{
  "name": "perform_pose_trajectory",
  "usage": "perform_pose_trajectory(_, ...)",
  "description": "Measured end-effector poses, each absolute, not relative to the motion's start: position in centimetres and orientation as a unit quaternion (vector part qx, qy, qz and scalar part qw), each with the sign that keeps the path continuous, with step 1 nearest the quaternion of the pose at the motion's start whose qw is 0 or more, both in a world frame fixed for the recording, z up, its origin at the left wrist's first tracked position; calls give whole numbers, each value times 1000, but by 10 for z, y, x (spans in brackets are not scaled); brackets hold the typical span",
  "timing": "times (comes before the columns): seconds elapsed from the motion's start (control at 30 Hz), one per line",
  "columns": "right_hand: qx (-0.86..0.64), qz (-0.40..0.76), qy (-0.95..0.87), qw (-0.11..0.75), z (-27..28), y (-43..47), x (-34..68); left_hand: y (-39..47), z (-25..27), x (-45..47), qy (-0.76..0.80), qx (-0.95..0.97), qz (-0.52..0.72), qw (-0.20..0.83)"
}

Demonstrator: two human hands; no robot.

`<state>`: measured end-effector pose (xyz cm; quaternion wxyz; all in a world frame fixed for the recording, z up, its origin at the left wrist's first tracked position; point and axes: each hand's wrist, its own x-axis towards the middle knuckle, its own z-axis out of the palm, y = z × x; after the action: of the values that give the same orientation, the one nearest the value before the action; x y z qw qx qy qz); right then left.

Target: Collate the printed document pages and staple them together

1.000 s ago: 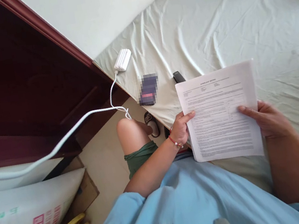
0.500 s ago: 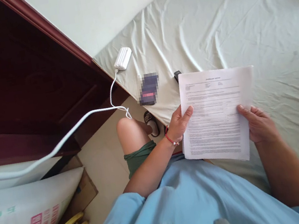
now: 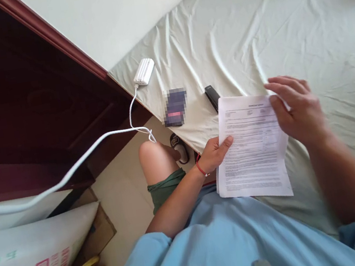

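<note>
The scene is viewed by one head-worn camera, faced forward and steeply down. The blue shirt is framed closest, at six o'clock; the hands are seen near, toward three and four. The shaded dark panel at ten is less surely placed.

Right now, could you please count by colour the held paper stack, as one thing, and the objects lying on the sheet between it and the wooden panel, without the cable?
White: 2 (paper stack, corded block)
Dark: 2 (slim object, pixelated phone-like object)
Total: 4
</note>
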<state>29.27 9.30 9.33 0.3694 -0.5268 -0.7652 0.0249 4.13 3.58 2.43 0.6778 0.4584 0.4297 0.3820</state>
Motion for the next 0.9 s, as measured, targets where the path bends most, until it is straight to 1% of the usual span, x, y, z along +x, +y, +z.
perform_pose_trajectory(0.1,-478,21,-824,303,113,104,267,34,23,43,429,454,377,684)
perform_pose_trajectory(0.17,-467,41,-845,256,118,106,255,34,22,44,429,448,376,688)
perform_pose_trajectory(0.23,-461,69,-855,227,119,106,250,33,21,45,428,443,379,691)
perform_pose_trajectory(0.47,-471,121,-853,188,118,104,247,28,20,48,435,418,387,697)
perform_pose_trajectory(0.63,-471,120,-850,204,119,106,241,28,21,50,447,429,381,687)
perform_pose_trajectory(0.77,-489,183,-839,155,125,107,238,29,26,52,448,426,373,692)
perform_pose_trajectory(0.9,-505,218,-820,156,128,107,237,31,28,55,438,422,382,696)
